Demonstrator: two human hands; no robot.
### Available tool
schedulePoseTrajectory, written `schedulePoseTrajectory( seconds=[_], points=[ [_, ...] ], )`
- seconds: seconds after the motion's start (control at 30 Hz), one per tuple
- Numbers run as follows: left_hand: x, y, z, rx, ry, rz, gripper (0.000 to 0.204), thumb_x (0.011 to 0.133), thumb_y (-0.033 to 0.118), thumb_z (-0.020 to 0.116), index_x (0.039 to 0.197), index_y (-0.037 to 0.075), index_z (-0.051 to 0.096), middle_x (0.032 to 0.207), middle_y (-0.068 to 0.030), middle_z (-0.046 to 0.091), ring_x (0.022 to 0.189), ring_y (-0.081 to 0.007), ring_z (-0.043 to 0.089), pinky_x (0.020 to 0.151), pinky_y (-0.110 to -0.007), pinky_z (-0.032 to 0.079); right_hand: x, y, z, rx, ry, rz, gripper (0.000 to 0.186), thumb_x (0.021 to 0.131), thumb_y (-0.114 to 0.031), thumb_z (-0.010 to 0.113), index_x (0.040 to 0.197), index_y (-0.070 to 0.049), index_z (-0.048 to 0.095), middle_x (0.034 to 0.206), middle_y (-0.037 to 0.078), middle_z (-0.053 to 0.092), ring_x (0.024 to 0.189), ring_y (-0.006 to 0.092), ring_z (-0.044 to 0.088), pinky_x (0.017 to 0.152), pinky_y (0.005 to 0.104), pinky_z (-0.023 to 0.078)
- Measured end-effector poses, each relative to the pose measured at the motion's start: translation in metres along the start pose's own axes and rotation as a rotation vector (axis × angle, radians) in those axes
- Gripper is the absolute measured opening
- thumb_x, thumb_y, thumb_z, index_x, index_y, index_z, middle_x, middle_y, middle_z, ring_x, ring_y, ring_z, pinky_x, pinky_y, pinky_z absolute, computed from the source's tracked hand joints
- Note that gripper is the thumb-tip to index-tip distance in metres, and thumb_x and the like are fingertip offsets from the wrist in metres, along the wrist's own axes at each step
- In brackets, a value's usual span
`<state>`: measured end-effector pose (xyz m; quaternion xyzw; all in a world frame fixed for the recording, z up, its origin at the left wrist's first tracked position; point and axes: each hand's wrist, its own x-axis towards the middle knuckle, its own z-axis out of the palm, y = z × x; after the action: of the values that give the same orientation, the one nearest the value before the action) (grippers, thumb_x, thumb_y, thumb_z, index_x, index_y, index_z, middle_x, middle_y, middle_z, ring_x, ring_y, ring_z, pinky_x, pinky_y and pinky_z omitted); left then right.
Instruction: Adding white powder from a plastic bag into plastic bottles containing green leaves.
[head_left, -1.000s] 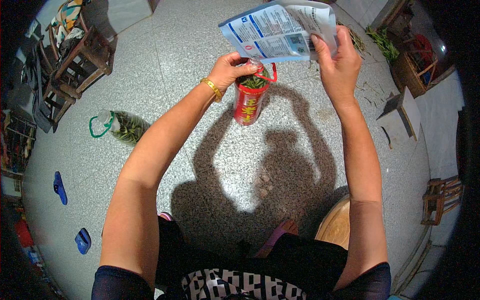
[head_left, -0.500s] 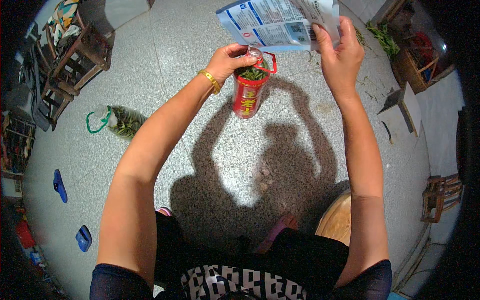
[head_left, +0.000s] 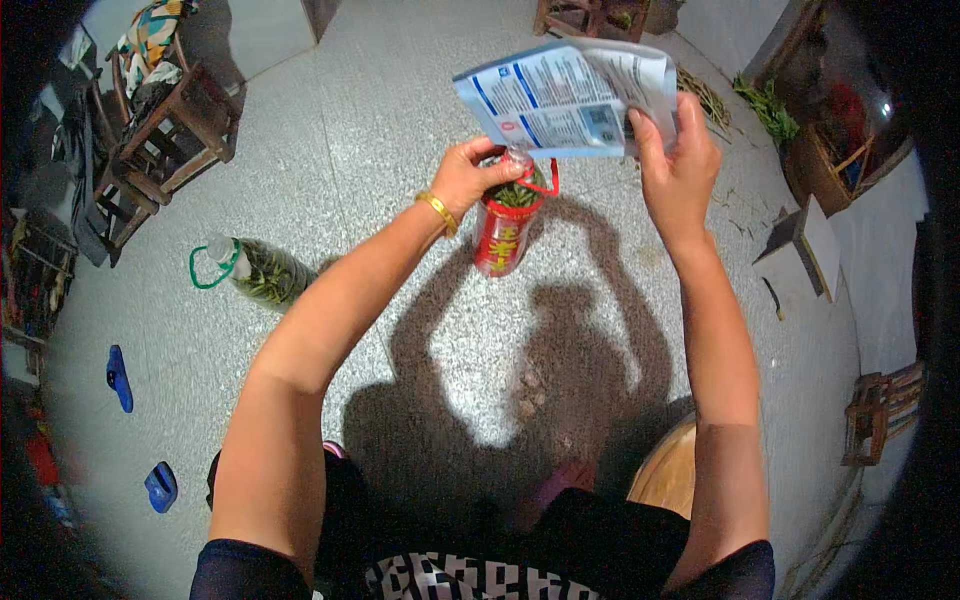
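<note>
The red bottle (head_left: 501, 240) with green leaves in it stood on the floor (head_left: 390, 90) in front of you. It was long from top to bottom, and its neck pointed up. The fingers of your left hand (head_left: 462, 182) pinched the neck. Your right hand (head_left: 683, 170) pinched the right end of a shiny blue bag (head_left: 560, 105). The bag's long side ran left to right, its bottom edge near the bottle's mouth. Off to your left were a green-handled bottle (head_left: 268, 275) and two blue slippers (head_left: 119, 379).
</note>
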<state>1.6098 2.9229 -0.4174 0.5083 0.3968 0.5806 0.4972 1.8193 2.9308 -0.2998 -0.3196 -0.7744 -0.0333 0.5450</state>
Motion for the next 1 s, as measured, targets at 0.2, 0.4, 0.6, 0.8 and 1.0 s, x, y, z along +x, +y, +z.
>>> schedulePoseTrajectory(
  seconds=[0.2,0.4,0.6,0.8,1.0],
  points=[
    [-0.005,-0.009,0.005,0.003,0.103,0.023,0.041,0.073,0.014,0.067,0.109,0.000,0.054,0.105,-0.0068,0.056,0.095,-0.0130,0.052,0.085,-0.028,0.042,-0.001,-0.004,-0.002,0.026,0.070,0.073,0.020,0.076,-0.013,0.060,0.089,-0.003,0.049,0.073,0.016,0.058,0.064,0.0308,0.059,0.055,0.0346,0.044],
    [-0.002,-0.006,0.004,0.034,0.103,0.112,0.034,0.075,0.016,0.065,0.105,0.000,0.057,0.106,-0.0074,0.056,0.097,-0.0147,0.052,0.086,-0.029,0.041,-0.002,0.004,-0.003,0.043,0.088,0.128,0.020,0.076,-0.013,0.060,0.090,-0.003,0.049,0.073,0.015,0.058,0.064,0.0281,0.059,0.057,0.0337,0.044],
    [0.001,0.003,0.010,0.330,0.184,0.313,0.021,0.074,0.016,0.065,0.089,0.001,0.064,0.095,-0.0076,0.061,0.089,-0.0143,0.056,0.078,-0.026,0.044,-0.005,0.008,-0.004,0.089,0.130,0.223,0.021,0.077,-0.014,0.061,0.090,-0.003,0.049,0.074,0.014,0.059,0.064,0.0235,0.059,0.058,0.0317,0.045],
    [0.013,0.030,0.011,0.016,0.225,-0.020,0.014,0.075,0.014,0.064,0.082,0.003,0.065,0.084,-0.0059,0.063,0.083,-0.0122,0.055,0.075,-0.026,0.044,-0.005,0.011,-0.006,0.094,0.179,0.201,0.022,0.077,-0.015,0.061,0.092,-0.002,0.050,0.072,0.012,0.059,0.063,0.0184,0.058,0.057,0.0296,0.044],
    [0.016,0.019,-0.023,0.044,0.267,-0.088,0.013,0.074,0.009,0.064,0.085,0.003,0.064,0.084,-0.0038,0.063,0.079,-0.0099,0.055,0.076,-0.024,0.043,-0.010,0.012,-0.007,0.178,0.166,0.226,0.021,0.078,-0.014,0.061,0.091,-0.002,0.050,0.072,0.008,0.059,0.063,0.0138,0.055,0.058,0.0281,0.044]
  ],
)
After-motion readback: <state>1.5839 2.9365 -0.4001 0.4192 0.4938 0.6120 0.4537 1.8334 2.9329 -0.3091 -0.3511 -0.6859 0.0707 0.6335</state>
